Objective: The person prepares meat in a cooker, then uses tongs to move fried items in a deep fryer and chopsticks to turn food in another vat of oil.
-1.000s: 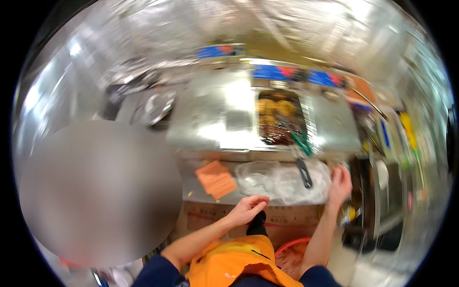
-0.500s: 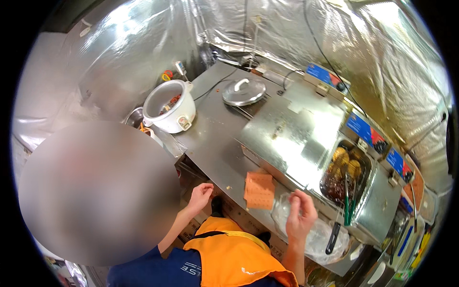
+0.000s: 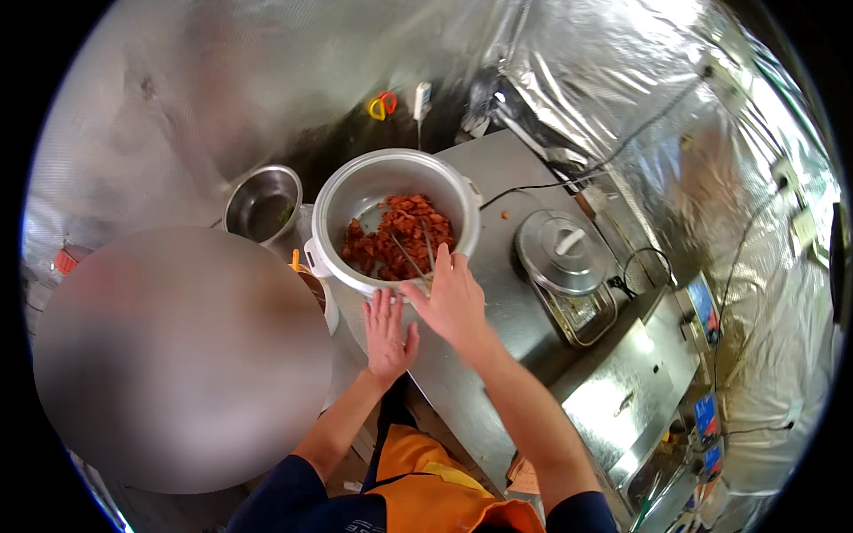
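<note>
1. On the steel counter [image 3: 524, 306], right in the middle of the view, a big white pot [image 3: 395, 222] is standing open, and it is holding a heap of reddish-brown food pieces [image 3: 395, 235].
2. Reaching in from the lower edge, the right hand [image 3: 453, 302] is sitting at the pot's near rim, fingers curled and pinching a pair of thin metal tongs [image 3: 413, 258] whose tips are poking into the food.
3. Just beside it, the left hand [image 3: 388, 333] is lying flat on the counter, palm down, fingers spread a little and holding nothing; its fingertips are coming right up against the base of the pot.
4. Off to the pot's left, a steel bowl [image 3: 262, 202] is standing near the foil-covered wall, with something small and green inside; what it is I cannot tell.
5. To the pot's right, a round metal lid [image 3: 560, 251] with a pale knob is resting on a square steel container, well apart from both hands.
6. Behind the pot, a black cable [image 3: 569, 182] is trailing across the counter toward the crinkled foil backing [image 3: 622, 80].
7. At the bottom of the view, an orange apron [image 3: 426, 480] and dark blue sleeves are showing on the person.
</note>
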Tool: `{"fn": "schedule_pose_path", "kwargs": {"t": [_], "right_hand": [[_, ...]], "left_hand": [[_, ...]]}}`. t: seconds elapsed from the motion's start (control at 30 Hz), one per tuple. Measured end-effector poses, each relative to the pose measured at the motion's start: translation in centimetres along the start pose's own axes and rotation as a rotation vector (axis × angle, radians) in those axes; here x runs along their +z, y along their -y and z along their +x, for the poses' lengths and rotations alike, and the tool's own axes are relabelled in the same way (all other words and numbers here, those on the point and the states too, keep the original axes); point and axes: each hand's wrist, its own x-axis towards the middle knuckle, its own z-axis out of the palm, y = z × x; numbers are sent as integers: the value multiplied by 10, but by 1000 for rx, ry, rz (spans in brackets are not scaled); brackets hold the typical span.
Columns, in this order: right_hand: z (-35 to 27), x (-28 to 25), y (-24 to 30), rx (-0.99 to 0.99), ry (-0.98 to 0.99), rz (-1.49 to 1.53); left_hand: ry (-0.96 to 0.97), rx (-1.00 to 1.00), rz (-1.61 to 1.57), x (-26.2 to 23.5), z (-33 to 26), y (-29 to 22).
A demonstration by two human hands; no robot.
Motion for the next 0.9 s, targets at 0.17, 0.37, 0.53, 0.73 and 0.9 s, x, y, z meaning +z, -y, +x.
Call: {"fn": "schedule_pose_path", "kwargs": {"t": [0.17,0.37,0.53,0.73,0.9], "right_hand": [[92,-10,-2,156,489,-307],[152,-24,-15,-253,620,-675],[103,-45,9,-165,862,-461],[117,-32,-7,31,502,-419],[86,-7,-19,13,407,-167]], "left_hand": [[77,79,16,6,-15,17],[112,88,78,-10,-2,22],[86,46,46,-6,-1,20],[129,42,24,-15,-4,16],[176,53,13,-30,2,6]]}}
